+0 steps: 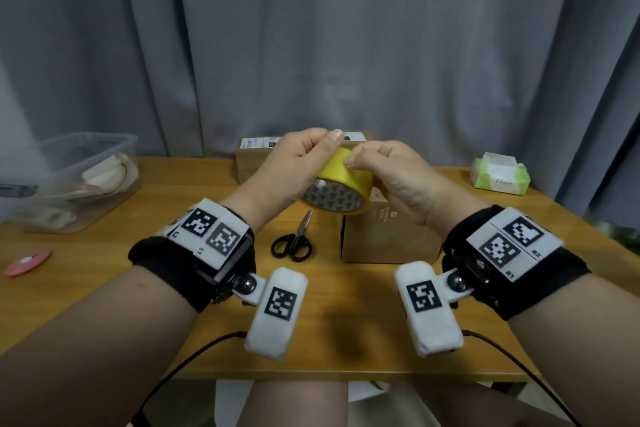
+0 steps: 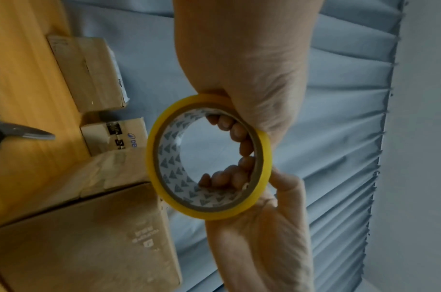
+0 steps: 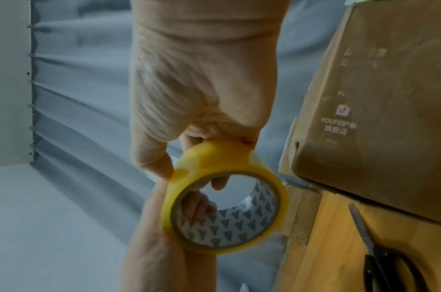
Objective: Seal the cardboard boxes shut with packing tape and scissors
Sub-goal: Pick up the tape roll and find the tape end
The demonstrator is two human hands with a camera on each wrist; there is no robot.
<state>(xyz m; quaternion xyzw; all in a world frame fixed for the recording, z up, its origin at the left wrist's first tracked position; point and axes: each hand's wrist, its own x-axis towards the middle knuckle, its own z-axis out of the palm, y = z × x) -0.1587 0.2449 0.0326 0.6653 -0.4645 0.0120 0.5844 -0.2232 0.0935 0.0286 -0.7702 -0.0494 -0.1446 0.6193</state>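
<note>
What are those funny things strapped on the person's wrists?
Both hands, left and right, are bare. Each wrist wears a black fabric band with white plates carrying black square-pattern markers, a white padded block hanging on a hinge, and a thin black cable.

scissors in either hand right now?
No, the black-handled scissors lie on the wooden table; both hands grip the yellow tape roll.

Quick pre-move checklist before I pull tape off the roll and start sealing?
1. Tape roll held in both hands, left hand and right hand: ok.
2. Free tape end found: cannot tell.
3. Scissors within reach on the table: ok.
4. Nearest box flaps closed flat: cannot tell.
5. Tape already on that box: cannot tell.
</note>
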